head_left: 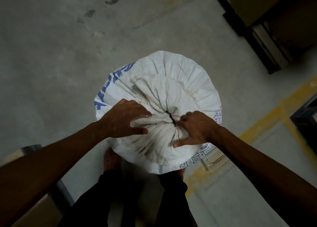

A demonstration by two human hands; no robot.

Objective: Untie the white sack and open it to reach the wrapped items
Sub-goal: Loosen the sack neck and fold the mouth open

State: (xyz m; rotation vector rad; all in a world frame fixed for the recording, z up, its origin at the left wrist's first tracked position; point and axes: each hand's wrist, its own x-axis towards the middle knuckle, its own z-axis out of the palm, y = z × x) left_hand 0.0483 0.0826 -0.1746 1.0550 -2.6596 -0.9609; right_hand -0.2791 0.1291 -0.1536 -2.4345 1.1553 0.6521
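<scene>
A white woven sack [180,82] with blue lettering stands upright on the floor in front of me. Its mouth [171,118] is gathered into a tight pucker with a small dark gap at the centre. My left hand [123,118] lies on the left side of the gathered cloth, thumb and fingers closed on a fold of it. My right hand [193,129] rests on the right side of the pucker, fingertips curled into the gathered cloth, index finger stretched out lower down. No tie or wrapped items can be seen.
Grey concrete floor [60,55] surrounds the sack, with a yellow painted line [274,117] on the right. Dark pallets and cardboard boxes [267,21] stand at the upper right. A box corner [29,151] sits at the left. My legs and feet are under the sack.
</scene>
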